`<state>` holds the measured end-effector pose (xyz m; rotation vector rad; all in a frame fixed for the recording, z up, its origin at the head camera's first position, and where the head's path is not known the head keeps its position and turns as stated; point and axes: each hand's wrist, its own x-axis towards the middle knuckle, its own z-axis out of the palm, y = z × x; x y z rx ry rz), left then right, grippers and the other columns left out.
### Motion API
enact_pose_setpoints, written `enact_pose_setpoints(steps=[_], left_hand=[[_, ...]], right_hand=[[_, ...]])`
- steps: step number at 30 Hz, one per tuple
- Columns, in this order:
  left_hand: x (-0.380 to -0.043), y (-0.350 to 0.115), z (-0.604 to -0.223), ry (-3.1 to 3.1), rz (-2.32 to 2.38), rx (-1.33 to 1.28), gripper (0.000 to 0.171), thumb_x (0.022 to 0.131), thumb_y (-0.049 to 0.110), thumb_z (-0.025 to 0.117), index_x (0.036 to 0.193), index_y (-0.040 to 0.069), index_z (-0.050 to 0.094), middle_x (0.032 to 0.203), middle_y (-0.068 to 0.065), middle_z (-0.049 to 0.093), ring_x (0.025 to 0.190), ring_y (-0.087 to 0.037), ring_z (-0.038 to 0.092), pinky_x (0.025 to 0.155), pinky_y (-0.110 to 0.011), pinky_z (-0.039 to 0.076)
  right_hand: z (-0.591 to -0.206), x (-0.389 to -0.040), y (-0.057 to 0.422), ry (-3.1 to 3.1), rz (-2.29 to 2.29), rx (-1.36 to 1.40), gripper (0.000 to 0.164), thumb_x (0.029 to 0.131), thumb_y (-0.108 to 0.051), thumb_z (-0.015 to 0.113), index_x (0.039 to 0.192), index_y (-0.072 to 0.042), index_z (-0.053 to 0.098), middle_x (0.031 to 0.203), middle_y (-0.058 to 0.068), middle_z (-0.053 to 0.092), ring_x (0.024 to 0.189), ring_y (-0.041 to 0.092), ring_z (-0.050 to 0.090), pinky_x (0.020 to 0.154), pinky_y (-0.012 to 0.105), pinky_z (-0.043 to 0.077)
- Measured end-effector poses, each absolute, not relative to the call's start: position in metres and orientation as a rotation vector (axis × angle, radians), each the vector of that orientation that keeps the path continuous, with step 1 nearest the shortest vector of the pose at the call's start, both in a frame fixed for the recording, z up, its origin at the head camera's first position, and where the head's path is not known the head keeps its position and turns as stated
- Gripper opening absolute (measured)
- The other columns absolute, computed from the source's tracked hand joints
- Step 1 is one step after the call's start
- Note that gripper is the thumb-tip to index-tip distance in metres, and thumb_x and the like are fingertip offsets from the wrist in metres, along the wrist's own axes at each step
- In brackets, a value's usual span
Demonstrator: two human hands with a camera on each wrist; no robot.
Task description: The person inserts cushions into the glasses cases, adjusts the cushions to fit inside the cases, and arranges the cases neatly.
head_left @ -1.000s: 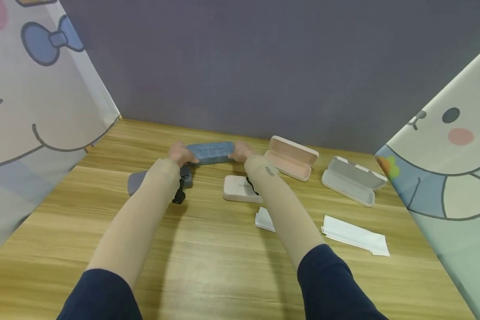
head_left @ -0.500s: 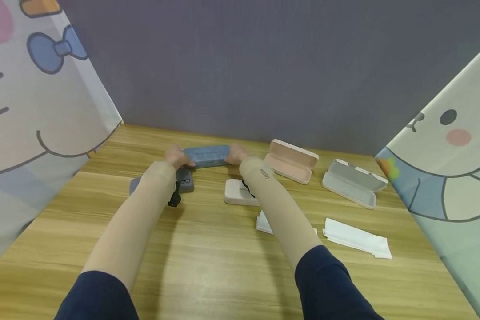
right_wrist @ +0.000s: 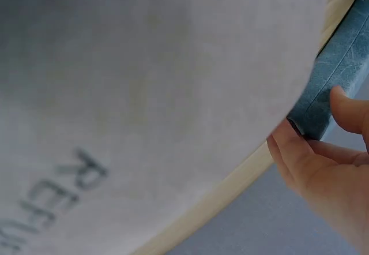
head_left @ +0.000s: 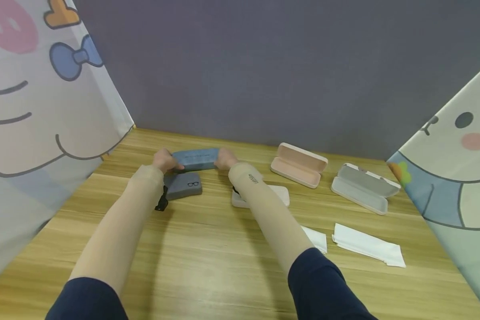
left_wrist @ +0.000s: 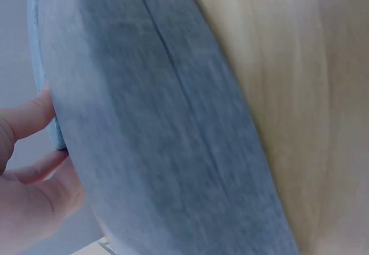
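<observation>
A closed blue glasses case (head_left: 196, 159) with faint lettering is near the back of the table, a hand at each end. My left hand (head_left: 164, 160) grips its left end, thumb on the front side. At the other end, my right hand (head_left: 226, 159) holds it between thumb and fingers; in the right wrist view the thumb lies along the blue case (right_wrist: 331, 82). Right in front of it sits a dark grey glasses case (head_left: 182, 186) with a glasses drawing, which fills much of the left wrist view. A white glasses case (head_left: 281, 194) lies partly hidden under my right forearm.
An open pink glasses case (head_left: 298, 165) and an open white-and-grey one (head_left: 364, 189) stand at the right. Nearer lie two folded white cloths, one (head_left: 317, 239) partly behind my right arm, the other cloth (head_left: 368, 245) further right. A grey wall (head_left: 264, 75) rises behind the wooden table (head_left: 208, 258).
Both hands have moved left with the blue case, sliding across behind the dark grey case. More of the dark grey case shows now. The head view has shifted slightly.
</observation>
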<state>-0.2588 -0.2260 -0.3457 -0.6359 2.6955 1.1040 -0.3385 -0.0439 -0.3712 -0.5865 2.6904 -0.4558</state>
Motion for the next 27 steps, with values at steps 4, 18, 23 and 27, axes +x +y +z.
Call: enact_pose_setpoints(steps=[4, 18, 23, 27], left_hand=[[-0.261, -0.228, -0.349, 2.703, 1.097, -0.627, 0.056, 0.079, 0.011, 0.078, 0.122, -0.013, 0.052, 0.127, -0.028, 0.053, 0.107, -0.033, 0.054, 0.096, -0.044, 0.049], [-0.254, -0.221, -0.336, 2.842, 1.136, -0.406, 0.066, 0.085, -0.004, 0.036, 0.147, -0.012, 0.017, 0.15, -0.037, 0.019, 0.125, -0.045, 0.038, 0.092, -0.047, 0.046], [-0.257, -0.199, -0.325, 3.004, 1.333, -0.353, 0.064, 0.082, -0.009, 0.039, 0.145, -0.004, 0.03, 0.149, -0.032, 0.021, 0.135, -0.043, 0.028, 0.1, -0.049, 0.038], [-0.256, -0.176, -0.311, 3.006, 1.351, -0.2, 0.062, 0.085, -0.007, 0.038, 0.146, -0.002, 0.029, 0.146, -0.029, 0.028, 0.132, -0.041, 0.032, 0.097, -0.048, 0.037]], right_hand=[[-0.403, -0.365, -0.047, 2.685, -0.51, -0.604, 0.048, 0.099, -0.024, 0.052, 0.054, -0.014, 0.037, 0.051, -0.004, 0.025, 0.048, 0.01, 0.024, 0.053, 0.027, 0.036], [-0.384, -0.363, 0.028, 2.613, -0.498, -0.879, 0.029, 0.094, -0.015, 0.049, 0.067, -0.008, 0.058, 0.055, 0.001, 0.053, 0.045, 0.01, 0.041, 0.052, 0.024, 0.043], [-0.301, -0.304, 0.071, 2.644, -0.303, -0.692, 0.037, 0.1, -0.023, 0.049, 0.111, 0.011, 0.057, 0.11, 0.024, 0.064, 0.064, 0.018, 0.052, 0.08, 0.035, 0.049], [-0.273, -0.29, 0.106, 2.635, -0.31, -0.652, 0.068, 0.102, -0.029, 0.043, 0.149, 0.01, 0.012, 0.157, 0.028, 0.016, 0.13, 0.034, 0.045, 0.114, 0.046, 0.032]])
